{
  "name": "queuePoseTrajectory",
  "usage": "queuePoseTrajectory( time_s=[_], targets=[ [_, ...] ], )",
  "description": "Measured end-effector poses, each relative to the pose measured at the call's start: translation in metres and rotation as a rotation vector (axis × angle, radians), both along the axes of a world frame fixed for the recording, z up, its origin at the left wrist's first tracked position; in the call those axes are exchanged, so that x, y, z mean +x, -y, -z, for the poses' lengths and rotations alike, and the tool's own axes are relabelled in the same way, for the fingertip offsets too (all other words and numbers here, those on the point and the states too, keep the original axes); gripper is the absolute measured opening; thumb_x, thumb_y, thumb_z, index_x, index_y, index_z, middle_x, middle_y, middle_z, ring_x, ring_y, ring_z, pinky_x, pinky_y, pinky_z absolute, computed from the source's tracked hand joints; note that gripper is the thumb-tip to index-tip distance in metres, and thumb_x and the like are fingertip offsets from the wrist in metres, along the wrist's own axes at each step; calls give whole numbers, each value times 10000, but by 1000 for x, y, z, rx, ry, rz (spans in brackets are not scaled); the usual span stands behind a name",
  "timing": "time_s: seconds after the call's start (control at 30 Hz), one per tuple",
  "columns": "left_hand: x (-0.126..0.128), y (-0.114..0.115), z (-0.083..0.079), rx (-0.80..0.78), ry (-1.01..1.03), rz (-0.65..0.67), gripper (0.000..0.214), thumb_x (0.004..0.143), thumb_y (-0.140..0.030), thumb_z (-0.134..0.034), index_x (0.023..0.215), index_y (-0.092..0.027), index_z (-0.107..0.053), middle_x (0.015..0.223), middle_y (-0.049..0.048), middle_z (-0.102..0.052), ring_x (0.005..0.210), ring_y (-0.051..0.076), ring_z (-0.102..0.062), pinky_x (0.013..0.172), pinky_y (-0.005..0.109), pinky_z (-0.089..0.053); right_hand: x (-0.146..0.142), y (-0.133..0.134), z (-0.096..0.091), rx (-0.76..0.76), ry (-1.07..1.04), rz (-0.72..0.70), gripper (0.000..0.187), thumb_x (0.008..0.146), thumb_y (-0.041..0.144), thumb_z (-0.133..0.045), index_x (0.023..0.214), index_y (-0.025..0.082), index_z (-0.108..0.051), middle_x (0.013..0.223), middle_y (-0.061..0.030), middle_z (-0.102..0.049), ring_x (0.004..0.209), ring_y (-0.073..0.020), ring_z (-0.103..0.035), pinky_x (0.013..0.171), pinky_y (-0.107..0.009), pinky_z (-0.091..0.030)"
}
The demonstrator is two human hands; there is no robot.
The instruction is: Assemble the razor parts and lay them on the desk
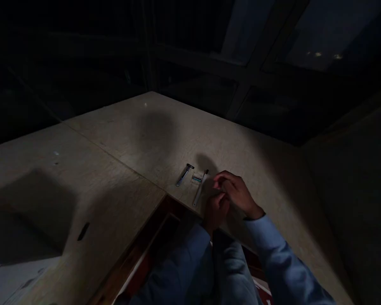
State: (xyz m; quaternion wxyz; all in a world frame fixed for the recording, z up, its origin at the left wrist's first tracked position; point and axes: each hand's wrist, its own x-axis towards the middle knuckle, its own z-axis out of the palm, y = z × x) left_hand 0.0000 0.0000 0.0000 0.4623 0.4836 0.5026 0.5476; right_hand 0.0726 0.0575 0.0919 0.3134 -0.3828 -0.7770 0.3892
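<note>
My left hand (216, 209) and my right hand (238, 192) are close together above the counter, right of a few small items. Both have curled fingers, and whatever they may hold is hidden in the dim light. A reddish patch shows by the right fingertips; I cannot tell if it is skin or an object. Nearest the hands lies a toothbrush (199, 191) with a dark head and pale handle. Just left of it is a small clear case (197, 178) with a blue-green strip. Farther left lies a razor (184, 175), its dark head pointing away from me.
The pale stone-like counter (120, 140) turns a corner, with a seam running across it. A small dark object (83, 231) lies on its left part, near a grey box-like shape (28, 216). Dark window frames (241, 99) rise behind. Below the front edge is an open wooden recess (168, 207).
</note>
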Motion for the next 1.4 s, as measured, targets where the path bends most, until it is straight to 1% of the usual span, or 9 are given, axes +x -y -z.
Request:
queuePoseTrajectory(
  time_s=[0.17, 0.3, 0.43, 0.73, 0.87, 1.03, 1.17, 1.3, 1.4],
  targets=[
    [0, -3, 4, -75, -75, -45, 206, 811, -158, -505, 618, -175, -575, 616, 26, -633, 613, 152, -548, 603, 263, -390, -44, -31, 19, 174, 399, -102, 285, 908, 145, -467, 1044, 194, -713, 1029, -68, -740, 949, -195, -681, 870, -303, -490],
    [0, -3, 7, -129, -33, -40, 140, 783, -132, -540, 679, -161, -631, 717, 62, -692, 677, 180, -594, 611, 275, -416, -60, -41, 29, 243, 714, -141, 214, 898, 154, -574, 981, 221, -759, 1034, -82, -728, 949, -224, -675, 823, -289, -486],
    [0, -3, 9, -154, -36, -62, 102, 764, -130, -568, 740, -151, -665, 807, 100, -728, 755, 218, -632, 661, 303, -464, -63, -42, 33, 257, 818, -147, 198, 893, 197, -633, 1028, 238, -772, 1027, -84, -715, 941, -236, -670, 782, -287, -479],
    [3, 0, 16, -150, -66, -99, 52, 713, -156, -607, 708, -180, -653, 784, 95, -723, 755, 232, -629, 682, 331, -487, -62, -41, 35, 266, 795, -112, 231, 919, 169, -571, 1006, 243, -772, 1034, -65, -715, 922, -208, -666, 774, -274, -466],
    [3, -1, 16, -101, -96, -48, 95, 722, -151, -588, 753, -181, -673, 822, 113, -733, 770, 245, -653, 664, 328, -483, -58, -40, 36, 259, 715, -73, 213, 933, 189, -558, 983, 226, -762, 1015, -67, -713, 920, -202, -661, 801, -275, -465],
    [0, 0, 8, -61, -277, 33, 127, 729, -134, -562, 717, -160, -686, 791, 145, -736, 738, 264, -676, 650, 338, -468, -47, -37, 41, 243, 586, -5, 177, 921, 171, -577, 977, 203, -742, 1019, -65, -705, 916, -183, -653, 840, -270, -462],
    [-1, 0, 3, 32, -464, 38, 152, 697, -104, -559, 659, -161, -695, 724, 142, -726, 677, 250, -662, 638, 334, -444, -33, -31, 45, 205, 469, 79, 143, 915, 172, -592, 968, 188, -724, 1014, -75, -695, 913, -189, -647, 854, -290, -470],
    [0, -1, 3, 133, -569, 51, 156, 656, -97, -570, 566, -163, -679, 629, 127, -700, 602, 226, -631, 591, 316, -411, -19, -21, 48, 178, 343, 147, 133, 927, 176, -574, 950, 182, -706, 1001, -82, -682, 937, -200, -635, 860, -308, -476],
    [1, -1, 4, 190, -620, 77, 142, 646, -111, -587, 566, -161, -693, 614, 117, -699, 587, 215, -625, 577, 306, -414, -9, -12, 49, 208, 252, 182, 162, 955, 197, -534, 950, 195, -695, 983, -76, -664, 932, -202, -626, 862, -315, -478]
  ],
)
